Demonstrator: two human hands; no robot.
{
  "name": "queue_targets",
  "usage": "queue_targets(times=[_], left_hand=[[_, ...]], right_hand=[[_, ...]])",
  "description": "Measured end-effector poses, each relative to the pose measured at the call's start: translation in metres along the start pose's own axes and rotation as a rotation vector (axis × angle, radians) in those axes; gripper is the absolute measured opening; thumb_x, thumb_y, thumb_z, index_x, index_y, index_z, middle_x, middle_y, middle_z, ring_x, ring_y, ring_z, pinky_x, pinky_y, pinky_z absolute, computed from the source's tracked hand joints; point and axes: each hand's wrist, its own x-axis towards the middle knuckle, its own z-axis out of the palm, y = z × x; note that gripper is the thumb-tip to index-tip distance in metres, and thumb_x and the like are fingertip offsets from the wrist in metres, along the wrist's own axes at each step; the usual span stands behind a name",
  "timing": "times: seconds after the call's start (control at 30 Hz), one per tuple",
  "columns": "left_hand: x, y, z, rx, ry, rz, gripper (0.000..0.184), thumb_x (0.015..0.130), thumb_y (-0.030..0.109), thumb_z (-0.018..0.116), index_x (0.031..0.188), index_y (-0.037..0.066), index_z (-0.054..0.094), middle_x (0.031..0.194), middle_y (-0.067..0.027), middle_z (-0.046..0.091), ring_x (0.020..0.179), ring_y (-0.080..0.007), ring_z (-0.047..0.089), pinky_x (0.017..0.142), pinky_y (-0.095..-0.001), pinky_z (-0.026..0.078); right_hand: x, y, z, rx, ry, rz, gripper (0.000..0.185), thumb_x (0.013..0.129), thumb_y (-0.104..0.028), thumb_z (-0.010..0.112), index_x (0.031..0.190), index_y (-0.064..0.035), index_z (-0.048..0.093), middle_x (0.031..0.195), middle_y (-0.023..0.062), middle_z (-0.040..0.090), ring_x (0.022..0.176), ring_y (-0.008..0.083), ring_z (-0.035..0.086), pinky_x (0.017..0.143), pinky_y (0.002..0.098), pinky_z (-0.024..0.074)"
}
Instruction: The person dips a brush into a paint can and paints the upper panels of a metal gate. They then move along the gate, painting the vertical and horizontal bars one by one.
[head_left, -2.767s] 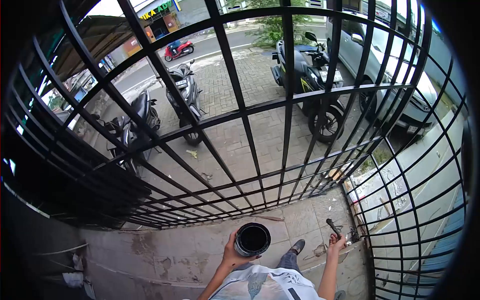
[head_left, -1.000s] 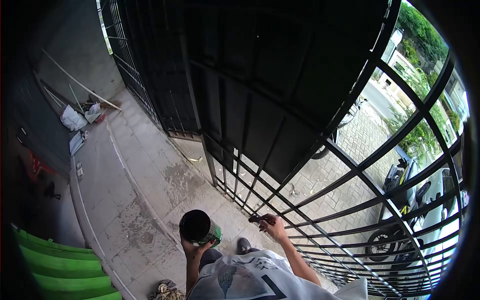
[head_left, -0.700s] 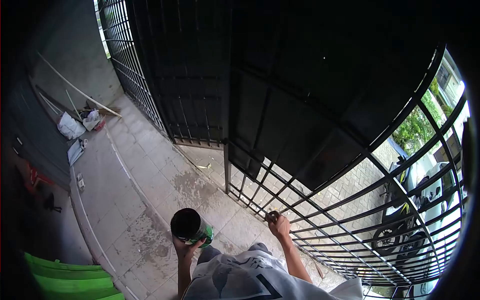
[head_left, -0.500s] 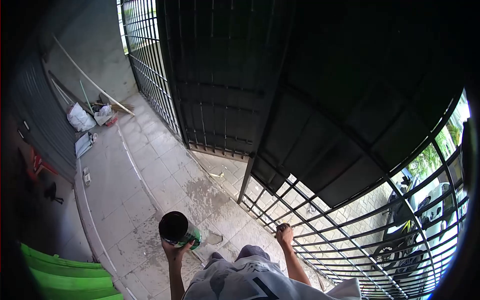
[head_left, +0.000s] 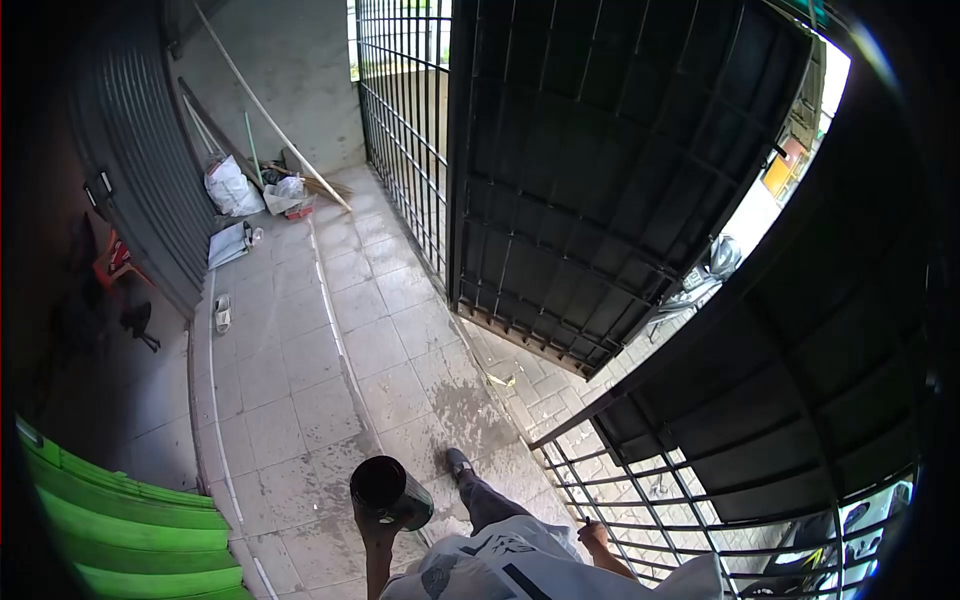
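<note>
My left hand point(head_left: 385, 522) is wrapped round a dark, open-topped cylindrical container point(head_left: 392, 490), held low in front of me. Its inside looks black, and I cannot make out any contents. Off to the right, my right hand point(head_left: 593, 535) is closed beside the lower bars of the near barred gate panel point(head_left: 640, 480). What its fingers grip is too small to make out. Ahead, a tall black gate leaf point(head_left: 590, 200) stands swung open, with a gap between it and the near panel. My shoe point(head_left: 458, 460) shows on the tiles.
Wet patches mark the tiled floor point(head_left: 300, 370). Along the left are a grey corrugated shutter point(head_left: 140, 150), a slipper point(head_left: 223, 314) and green slatted panels point(head_left: 130, 520). White bags point(head_left: 232, 187), poles and a broom point(head_left: 325, 185) fill the far corner. Motorcycles point(head_left: 705, 275) stand outside.
My view has shifted, with the far corner now further right. A gap shows between the gate leaf and the near panel. My foot has come into view; the left hand still holds the container.
</note>
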Motion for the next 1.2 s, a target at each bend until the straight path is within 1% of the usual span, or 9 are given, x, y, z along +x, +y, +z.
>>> queue_targets(times=[0.2,0.37,0.4,0.5,0.6,0.7,0.9,1.07,1.2], left_hand=[[0.105,0.021,0.032,-0.155,0.033,-0.028,0.096,0.045,0.009,0.091,0.127,0.004,0.041,0.12,-0.0097,0.055,0.11,-0.021,0.055,0.095,-0.0367,0.046],[0.196,0.062,0.069,0.13,-0.086,0.226,0.088,0.046,0.008,0.09,0.122,0.003,0.047,0.117,-0.008,0.057,0.108,-0.0205,0.055,0.093,-0.0338,0.045],[0.208,0.067,0.076,-0.015,-0.104,0.161,0.093,0.046,0.012,0.092,0.125,0.003,0.043,0.118,-0.0094,0.055,0.11,-0.0202,0.054,0.094,-0.0335,0.045],[0.239,0.079,0.086,0.12,-0.134,0.273,0.099,0.045,0.017,0.094,0.127,0.004,0.04,0.119,-0.0106,0.054,0.111,-0.0223,0.054,0.096,-0.0345,0.045],[0.267,0.08,0.092,0.086,-0.217,0.292,0.105,0.046,0.018,0.093,0.133,0.003,0.036,0.124,-0.0129,0.053,0.115,-0.0246,0.053,0.098,-0.0359,0.043],[0.299,0.07,0.087,0.06,-0.366,0.239,0.107,0.046,0.019,0.092,0.135,0.003,0.034,0.125,-0.0139,0.053,0.117,-0.0247,0.053,0.1,-0.0362,0.042],[0.366,0.097,0.08,0.249,-0.609,0.324,0.104,0.047,0.022,0.092,0.132,0.004,0.036,0.121,-0.0136,0.055,0.114,-0.024,0.054,0.099,-0.0355,0.044],[0.402,0.086,0.111,0.176,-0.981,0.342,0.1,0.045,0.021,0.093,0.128,0.005,0.039,0.12,-0.0102,0.055,0.112,-0.0213,0.054,0.097,-0.0342,0.044],[0.394,0.067,0.154,0.19,-1.387,0.28,0.101,0.044,0.022,0.093,0.129,0.006,0.04,0.121,-0.0097,0.055,0.113,-0.0215,0.054,0.097,-0.0343,0.043]], right_hand=[[0.083,-0.178,-0.029,-0.191,0.047,-0.351,0.037,0.072,-0.041,0.057,0.087,-0.0107,0.071,0.087,0.0167,0.069,0.082,0.0322,0.067,0.07,0.0412,0.0529],[0.058,-0.388,-0.089,0.123,-0.019,-0.724,0.026,0.074,-0.029,0.059,0.075,-0.0038,0.067,0.064,0.0203,0.062,0.062,0.0346,0.064,0.058,0.0422,0.0475],[0.055,-0.418,-0.09,0.132,0.044,-0.894,0.023,0.08,-0.024,0.058,0.076,-0.0042,0.069,0.054,0.0088,0.056,0.053,0.015,0.057,0.051,0.0346,0.0425],[0.019,-0.496,-0.105,0.22,-0.067,-0.965,0.021,0.082,-0.02,0.055,0.083,-0.0033,0.068,0.063,0.0145,0.062,0.059,0.0259,0.062,0.059,0.0373,0.0486],[-0.038,-0.547,-0.142,0.069,0.306,-1.194,0.022,0.085,-0.021,0.055,0.085,-0.0028,0.068,0.068,0.0166,0.064,0.064,0.0305,0.064,0.062,0.0371,0.0501],[-0.07,-0.57,-0.164,0.254,0.444,-0.939,0.023,0.087,-0.025,0.054,0.082,-0.0053,0.064,0.07,0.0158,0.062,0.065,0.037,0.061,0.059,0.0431,0.0455],[-0.087,-0.552,-0.161,1.163,0.053,-0.672,0.026,0.093,-0.026,0.048,0.093,-0.0029,0.061,0.062,0.0082,0.06,0.059,0.0161,0.064,0.049,0.0285,0.0472],[-0.151,-0.501,-0.131,1.881,-0.142,-0.48,0.024,0.089,-0.02,0.051,0.107,-0.0059,0.058,0.083,0.0105,0.065,0.081,0.0226,0.067,0.062,0.0291,0.0537],[-0.187,-0.435,-0.07,2.304,0.046,-0.235,0.023,0.084,-0.025,0.054,0.096,-0.0062,0.06,0.079,0.0091,0.062,0.075,0.0243,0.064,0.062,0.0338,0.0544]])
